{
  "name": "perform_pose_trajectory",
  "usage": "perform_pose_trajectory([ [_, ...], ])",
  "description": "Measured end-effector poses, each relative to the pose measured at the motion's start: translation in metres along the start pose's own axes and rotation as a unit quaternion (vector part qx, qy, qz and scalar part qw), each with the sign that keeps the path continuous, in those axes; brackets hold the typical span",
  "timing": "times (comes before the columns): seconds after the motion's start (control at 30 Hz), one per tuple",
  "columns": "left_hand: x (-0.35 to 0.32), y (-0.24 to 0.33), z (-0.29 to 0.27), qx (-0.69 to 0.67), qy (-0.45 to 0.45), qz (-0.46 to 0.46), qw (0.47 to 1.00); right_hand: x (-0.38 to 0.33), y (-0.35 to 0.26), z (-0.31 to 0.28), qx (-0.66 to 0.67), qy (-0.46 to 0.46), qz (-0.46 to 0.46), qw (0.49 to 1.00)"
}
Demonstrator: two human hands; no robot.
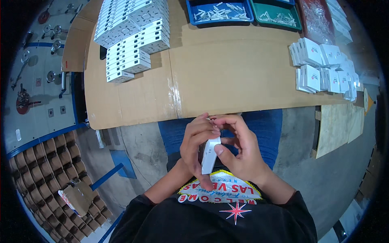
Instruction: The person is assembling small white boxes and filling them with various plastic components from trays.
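A slim white plastic case (209,156) is held on edge in front of my body, just off the table's near edge. My left hand (195,141) wraps round its left side, fingers over the upper part and thumb low by its bottom end. On the other side, my right hand (242,150) presses its thumb against the case's edge, while its index finger curls over to the top end. What lies between the fingertips at the top is too small to make out. The face turned towards my left palm is hidden.
A cardboard-covered table (227,69) lies ahead. Stacked white plastic units (129,32) stand at its left. At the back are a blue tray (221,22) and a green tray (279,27) of small white parts, and a red tray (312,16) of clear bags. White booklets (324,69) sit right.
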State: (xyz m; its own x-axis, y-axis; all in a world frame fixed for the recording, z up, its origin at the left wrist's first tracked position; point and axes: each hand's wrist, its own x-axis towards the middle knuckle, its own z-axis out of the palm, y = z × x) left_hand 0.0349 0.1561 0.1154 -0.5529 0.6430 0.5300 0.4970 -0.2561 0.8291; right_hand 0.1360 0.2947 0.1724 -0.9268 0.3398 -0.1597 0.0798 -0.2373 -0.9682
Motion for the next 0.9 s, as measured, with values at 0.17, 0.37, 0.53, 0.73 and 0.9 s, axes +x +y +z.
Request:
perform_pose_trajectory([
  [0.17, -0.001, 0.001, 0.004, 0.007, 0.016, 0.021, 1.000, -0.003, 0.010, 0.002, -0.146, 0.002, -0.097, 0.985],
  [0.37, -0.002, -0.002, 0.008, 0.000, 0.030, 0.039, 0.999, -0.005, 0.023, 0.007, -0.219, 0.023, -0.168, 0.961],
  [0.53, -0.003, 0.000, 0.011, 0.029, 0.064, 0.034, 0.997, -0.003, 0.021, 0.009, -0.244, 0.035, -0.189, 0.951],
  [0.73, 0.013, 0.013, 0.008, -0.018, 0.091, -0.168, 0.982, 0.005, 0.015, 0.000, -0.214, 0.085, -0.139, 0.963],
  [0.9, 0.016, -0.002, 0.003, -0.318, 0.121, -0.400, 0.851, 0.011, 0.011, -0.011, -0.300, 0.092, -0.151, 0.937],
])
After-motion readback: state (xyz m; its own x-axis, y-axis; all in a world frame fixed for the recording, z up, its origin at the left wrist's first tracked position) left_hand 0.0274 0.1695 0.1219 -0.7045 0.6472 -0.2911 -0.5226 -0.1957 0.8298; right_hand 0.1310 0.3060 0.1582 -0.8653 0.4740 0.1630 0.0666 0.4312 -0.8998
